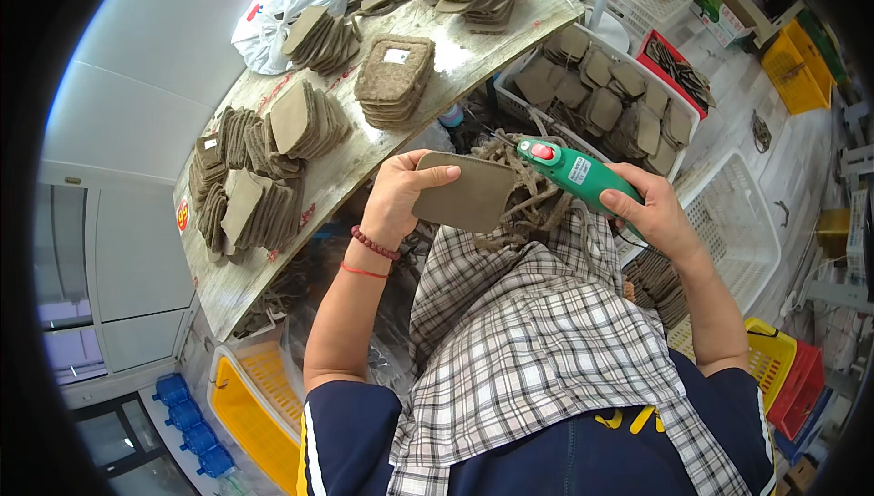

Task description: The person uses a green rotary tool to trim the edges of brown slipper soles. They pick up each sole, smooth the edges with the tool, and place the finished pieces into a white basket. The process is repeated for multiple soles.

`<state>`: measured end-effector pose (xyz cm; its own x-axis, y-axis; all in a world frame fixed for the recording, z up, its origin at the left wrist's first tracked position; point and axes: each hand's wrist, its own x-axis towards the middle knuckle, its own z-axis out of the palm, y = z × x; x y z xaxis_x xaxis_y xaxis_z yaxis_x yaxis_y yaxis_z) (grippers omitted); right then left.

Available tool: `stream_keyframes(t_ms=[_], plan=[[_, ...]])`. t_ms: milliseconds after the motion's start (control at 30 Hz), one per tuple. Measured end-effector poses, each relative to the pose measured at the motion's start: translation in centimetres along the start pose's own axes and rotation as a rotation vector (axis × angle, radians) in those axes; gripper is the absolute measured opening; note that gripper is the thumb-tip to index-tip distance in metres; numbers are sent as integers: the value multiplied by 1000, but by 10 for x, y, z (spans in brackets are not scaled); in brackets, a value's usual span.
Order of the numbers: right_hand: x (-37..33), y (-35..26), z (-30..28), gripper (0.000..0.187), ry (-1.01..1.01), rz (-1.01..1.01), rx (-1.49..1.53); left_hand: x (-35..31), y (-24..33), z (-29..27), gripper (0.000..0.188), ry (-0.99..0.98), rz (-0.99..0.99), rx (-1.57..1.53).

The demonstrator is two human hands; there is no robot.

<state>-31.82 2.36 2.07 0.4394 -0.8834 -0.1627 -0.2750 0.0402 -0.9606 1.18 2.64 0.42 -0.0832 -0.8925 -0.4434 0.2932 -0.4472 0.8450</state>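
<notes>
A flat taupe fabric pad [464, 194] with rounded corners is gripped at its left edge by my left hand [397, 194], thumb on top. My right hand [654, 214] is wrapped round a green hand-held electric cutter [583, 177] with a red switch. Its thin dark front end points left, above the pad's upper right corner and apart from it; the blades are hard to make out. Under the pad, a tangle of cut taupe strips [537, 209] lies over my checked apron [537, 314].
Several stacks of similar pads [396, 86] stand on the worn table [341, 161] at the left, near a white plastic bag [289, 18]. A white crate [678, 164] of pads is at the far right. Yellow baskets [259, 405] and an open white basket [751, 214] flank me.
</notes>
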Motion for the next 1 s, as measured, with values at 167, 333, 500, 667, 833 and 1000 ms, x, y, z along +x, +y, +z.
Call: stream_keyframes(t_ms=[167,333,500,667,833,1000], plan=[[1,-11,7,44,-106,-38,-92,-5,4,11,18,-65,-1,129],[7,-5,7,42,-167,-105,-59,-1,8,21,17,-142,-52,251],[18,-7,14,41,-217,-30,99,2,-3,25,27,-277,-184,301],[5,9,14,45,96,22,173,0,-33,2,27,-12,142,-383],[-22,9,35,44,148,52,202,1,-53,1,40,128,351,-690],[-24,10,43,43,135,70,259,6,-52,12,39,168,361,-692]])
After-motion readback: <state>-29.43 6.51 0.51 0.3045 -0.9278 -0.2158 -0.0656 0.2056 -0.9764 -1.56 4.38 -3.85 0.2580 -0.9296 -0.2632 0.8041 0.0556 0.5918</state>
